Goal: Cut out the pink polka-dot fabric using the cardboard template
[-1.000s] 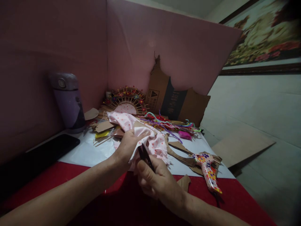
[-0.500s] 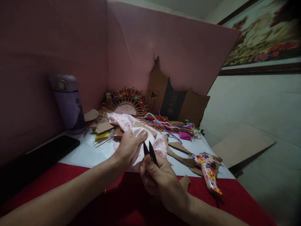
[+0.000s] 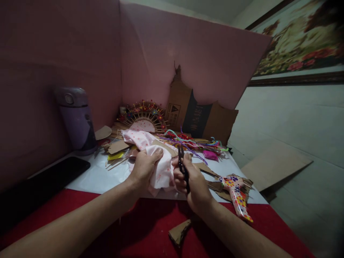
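My left hand (image 3: 145, 165) is closed on a pale pink cloth (image 3: 162, 173) with red dots, the thumb pressing on its top. A piece of cardboard (image 3: 164, 146) shows along the cloth's far side. My right hand (image 3: 195, 179) grips black scissors (image 3: 183, 166) with the blades pointing up and away, just right of the cloth. The right fingertips sit at the cloth's right edge; whether they also pinch it I cannot tell. To the right lies a flower-patterned glue gun (image 3: 236, 197) on cardboard scraps.
A fan-shaped craft of sticks and flowers (image 3: 143, 116) stands behind, beside a torn cardboard sheet (image 3: 200, 114). Colourful pipe cleaners (image 3: 188, 139) and a pink packet (image 3: 210, 155) lie nearby. A purple bottle (image 3: 76, 122) and black phone (image 3: 63, 168) are left; a cardboard scrap (image 3: 179, 233) lies in front.
My right hand with the scissors has moved right and slightly up, and the blades now point more upright. The cloth hangs more open beside my left hand. The front cardboard scrap now shows further left.
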The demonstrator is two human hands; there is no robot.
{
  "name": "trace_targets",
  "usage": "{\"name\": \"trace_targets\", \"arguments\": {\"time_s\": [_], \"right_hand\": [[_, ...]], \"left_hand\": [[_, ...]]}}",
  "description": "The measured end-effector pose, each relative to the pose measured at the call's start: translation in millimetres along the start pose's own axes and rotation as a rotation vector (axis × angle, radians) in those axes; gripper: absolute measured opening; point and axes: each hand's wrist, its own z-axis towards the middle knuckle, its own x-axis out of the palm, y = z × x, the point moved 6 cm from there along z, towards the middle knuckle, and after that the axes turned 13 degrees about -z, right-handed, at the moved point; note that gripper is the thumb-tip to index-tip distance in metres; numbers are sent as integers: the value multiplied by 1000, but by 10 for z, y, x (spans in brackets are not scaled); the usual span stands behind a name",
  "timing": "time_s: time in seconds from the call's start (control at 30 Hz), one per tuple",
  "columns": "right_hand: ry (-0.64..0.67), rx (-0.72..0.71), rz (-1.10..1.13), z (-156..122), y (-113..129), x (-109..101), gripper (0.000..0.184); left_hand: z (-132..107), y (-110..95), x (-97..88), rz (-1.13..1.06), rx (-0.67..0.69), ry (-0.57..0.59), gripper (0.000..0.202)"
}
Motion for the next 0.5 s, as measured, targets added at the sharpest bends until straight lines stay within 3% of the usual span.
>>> {"name": "trace_targets", "arguments": {"time_s": [0.1, 0.23, 0.5], "right_hand": [[-58, -28, -59, 36, -4, -55, 52], [-2, -30, -123, 18, 1, 10, 48], [-15, -47, -70, -4, 12, 17, 39]], "left_hand": [[2, 0, 33, -68, -34, 46, 26], [-32, 18, 112, -66, -84, 133, 27], [11, -23, 41, -66, 18, 37, 28]]}}
